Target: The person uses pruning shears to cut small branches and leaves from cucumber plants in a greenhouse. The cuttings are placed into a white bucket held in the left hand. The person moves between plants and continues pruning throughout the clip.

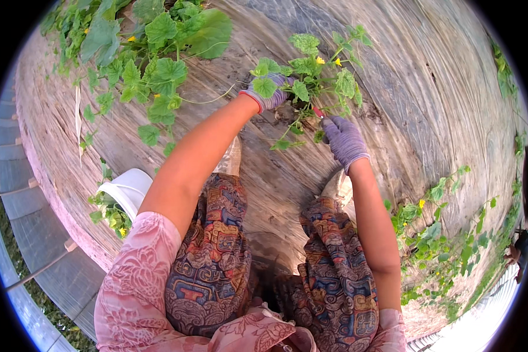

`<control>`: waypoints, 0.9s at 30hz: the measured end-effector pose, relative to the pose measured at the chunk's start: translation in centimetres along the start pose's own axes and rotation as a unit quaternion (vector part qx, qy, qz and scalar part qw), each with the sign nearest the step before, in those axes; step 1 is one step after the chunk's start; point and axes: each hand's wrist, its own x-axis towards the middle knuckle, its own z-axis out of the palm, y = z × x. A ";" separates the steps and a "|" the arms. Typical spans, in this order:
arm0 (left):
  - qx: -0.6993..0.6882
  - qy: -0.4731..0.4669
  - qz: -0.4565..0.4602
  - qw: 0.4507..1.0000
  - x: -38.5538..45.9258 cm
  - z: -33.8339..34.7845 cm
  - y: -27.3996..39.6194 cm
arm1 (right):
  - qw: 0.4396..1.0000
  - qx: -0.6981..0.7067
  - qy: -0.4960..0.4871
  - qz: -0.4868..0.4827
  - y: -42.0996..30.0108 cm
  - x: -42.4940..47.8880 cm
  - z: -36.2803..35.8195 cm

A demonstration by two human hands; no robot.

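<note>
My left hand (270, 92), in a purple knitted glove with a red cuff edge, reaches in at the left base of a leafy vine plant (310, 79) with yellow flowers; leaves cover its fingers. In the same kind of glove, my right hand (344, 138) is closed around a small tool with a red part (318, 112), which points up and left at the plant's lower stems. The tool's far end is lost among the stems, so its kind cannot be told. Around the plant's base, dark soil shows at an opening in the plastic film (281, 171).
Larger vine plants (158, 75) spread at the upper left. A white bucket (127, 189) lies tilted beside my left leg, with leaves at its mouth. More flowering vines (435, 237) grow at the lower right. Clear sheeting (39, 211) with thin poles runs along the left edge.
</note>
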 end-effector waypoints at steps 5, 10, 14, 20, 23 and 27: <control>-0.011 0.080 -0.034 0.996 -1.5 0.9 -1.3 | 1.000 0.016 -0.018 -0.004 -0.5 0.2 0.4; 0.013 0.135 0.014 0.991 -2.5 3.8 -4.1 | 0.999 0.022 -0.003 -0.034 -1.0 0.0 0.7; -0.285 0.073 -0.104 0.950 -2.7 4.7 -3.5 | 1.000 0.015 -0.009 -0.019 -0.5 0.2 0.8; -0.023 0.052 -0.080 0.995 -2.4 5.6 -2.7 | 1.000 0.021 -0.006 -0.001 0.1 -0.1 0.3; -0.181 0.226 -0.068 0.955 -3.6 7.8 -6.7 | 0.999 0.029 -0.025 -0.020 -1.7 0.2 1.4; -0.054 0.093 -0.075 0.991 -2.0 5.7 -3.4 | 1.000 0.014 0.000 -0.013 0.3 0.0 0.5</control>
